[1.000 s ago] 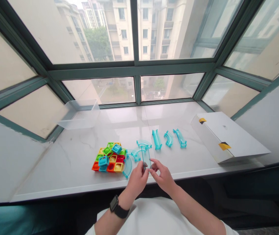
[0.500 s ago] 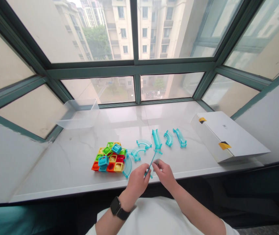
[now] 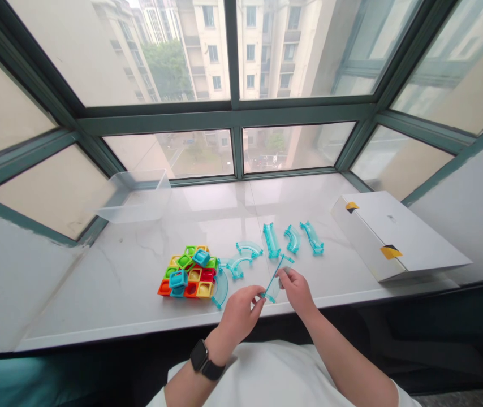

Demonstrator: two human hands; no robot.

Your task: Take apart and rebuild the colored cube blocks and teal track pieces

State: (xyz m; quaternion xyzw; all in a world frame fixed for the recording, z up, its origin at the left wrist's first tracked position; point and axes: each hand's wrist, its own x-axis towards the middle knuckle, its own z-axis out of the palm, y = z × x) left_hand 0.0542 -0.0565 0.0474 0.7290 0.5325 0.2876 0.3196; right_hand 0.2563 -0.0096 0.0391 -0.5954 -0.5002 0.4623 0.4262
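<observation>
A translucent blue-green track piece [image 3: 274,276] is up between the two hands, tilted, one long edge slanting from near the left fingertips up toward the far side. The right hand [image 3: 296,291] has thumb and finger pinched on its right side; the left hand [image 3: 240,312] has fingertips at its near end, though whether they clamp it I cannot tell (a dark watch [image 3: 199,356] sits on that wrist). Just beyond lies a straight track [image 3: 271,241], with a small curved track [image 3: 292,239] and a second straight one [image 3: 311,238] to its right. Left of the held piece, pale curved pieces [image 3: 249,249] lie close together, and a wider arc [image 3: 221,287] is just beside a heap of red, yellow, green and blue blocks [image 3: 193,275]. All rest on a white marbled sill [image 3: 110,282]. Farther out, a clear bin [image 3: 133,213] stands at the left and a white box [image 3: 398,226] at the right, beneath green window frames [image 3: 220,122].
</observation>
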